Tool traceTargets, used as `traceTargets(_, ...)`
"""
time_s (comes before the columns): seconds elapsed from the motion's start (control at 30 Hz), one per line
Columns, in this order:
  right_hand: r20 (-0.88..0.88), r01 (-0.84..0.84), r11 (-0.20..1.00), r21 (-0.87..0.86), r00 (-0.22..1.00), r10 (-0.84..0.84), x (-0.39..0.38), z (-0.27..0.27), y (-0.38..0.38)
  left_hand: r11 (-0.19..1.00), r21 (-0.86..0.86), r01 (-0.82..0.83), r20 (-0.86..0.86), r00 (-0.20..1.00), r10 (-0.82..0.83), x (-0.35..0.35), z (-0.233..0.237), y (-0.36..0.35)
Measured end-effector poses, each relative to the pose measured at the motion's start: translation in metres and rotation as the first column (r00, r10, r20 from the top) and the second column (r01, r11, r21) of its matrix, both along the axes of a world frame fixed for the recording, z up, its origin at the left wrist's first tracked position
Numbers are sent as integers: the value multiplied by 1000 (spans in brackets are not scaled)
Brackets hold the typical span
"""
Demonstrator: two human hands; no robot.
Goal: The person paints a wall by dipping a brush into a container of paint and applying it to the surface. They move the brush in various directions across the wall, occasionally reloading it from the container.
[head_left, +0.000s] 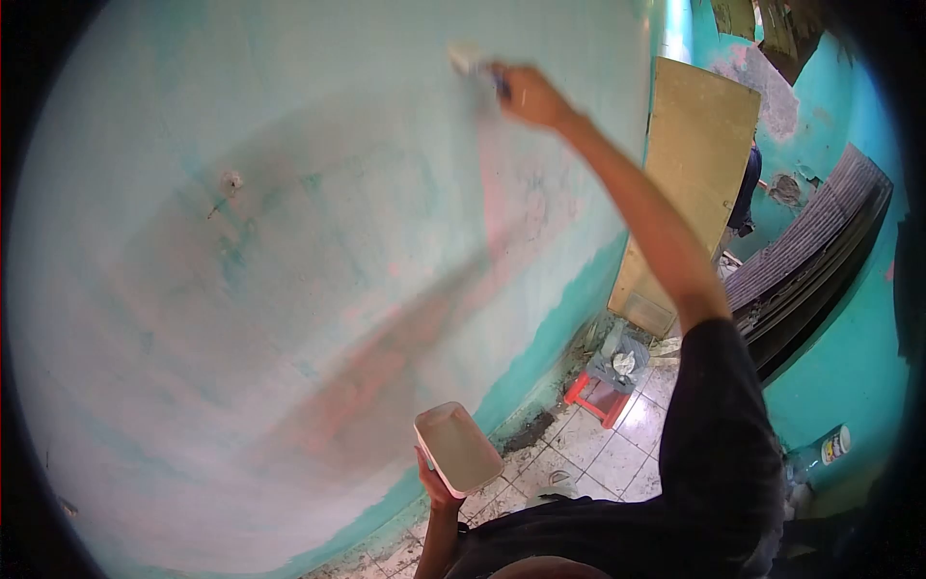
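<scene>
My right hand [529, 94] is closed round the dark handle of a brush [467, 60], raised high against the wall. The brush's pale head is at the wall's surface and slightly blurred. Low down, my left hand [436, 482] grips a rectangular white container [459, 450] by its side and underside. The container is tilted, with a pale, greyish-white content inside. The wall [318, 241] carries a thin whitish coat over turquoise, with pinkish patches and a bare turquoise band along the bottom.
A tan board [690, 164] leans at the wall's right end. Corrugated sheets [810, 241] lean farther right. A red stool [600, 400] with a grey plastic bag [617, 359] stands on the dirty tiled floor [617, 463]. A jar [835, 444] sits at lower right.
</scene>
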State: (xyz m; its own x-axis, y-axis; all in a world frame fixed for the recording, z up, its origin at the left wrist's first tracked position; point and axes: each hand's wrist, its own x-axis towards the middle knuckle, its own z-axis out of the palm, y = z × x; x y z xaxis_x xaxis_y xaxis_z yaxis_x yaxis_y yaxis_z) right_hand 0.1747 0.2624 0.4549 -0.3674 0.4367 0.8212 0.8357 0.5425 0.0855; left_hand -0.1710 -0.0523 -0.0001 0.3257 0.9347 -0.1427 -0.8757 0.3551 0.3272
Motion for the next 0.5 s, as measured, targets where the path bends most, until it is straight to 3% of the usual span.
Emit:
traceTargets(0.03,-76,-26,1000,2,997,26,-10,-54,4,1000,-7,-26,-14,1000,26,4,0,3)
traceTargets(0.07,-46,-3,999,37,999,5,-19,-102,-9,998,-13,-55,-24,998,55,10,0,6)
traceTargets(0.1,-58,19,996,-89,998,-24,-22,-145,-20,998,-13,-61,-16,998,60,16,-2,8)
traceTargets(0.2,86,21,891,-453,996,20,-8,-217,-53,996,-11,-84,-26,996,83,30,-4,13)
traceTargets(0.23,86,21,888,-460,996,21,5,-217,-54,997,-11,-74,-30,997,74,35,-2,15)
traceTargets(0.3,171,-83,670,-737,937,304,27,-198,-38,997,-14,-69,-33,997,69,43,-2,17)
traceTargets(0.37,250,-74,848,-524,939,236,29,-121,-22,998,-35,-54,52,997,55,56,-2,22)
traceTargets(0.43,232,-259,943,-210,923,306,36,-16,-3,996,-24,-85,-7,996,85,64,1,25)
traceTargets(0.47,222,-36,986,-160,972,71,33,40,-5,995,-3,-104,-65,993,103,69,2,27)
traceTargets(0.5,137,-33,999,-28,990,36,25,87,-31,995,-9,-98,-60,993,98,74,3,28)
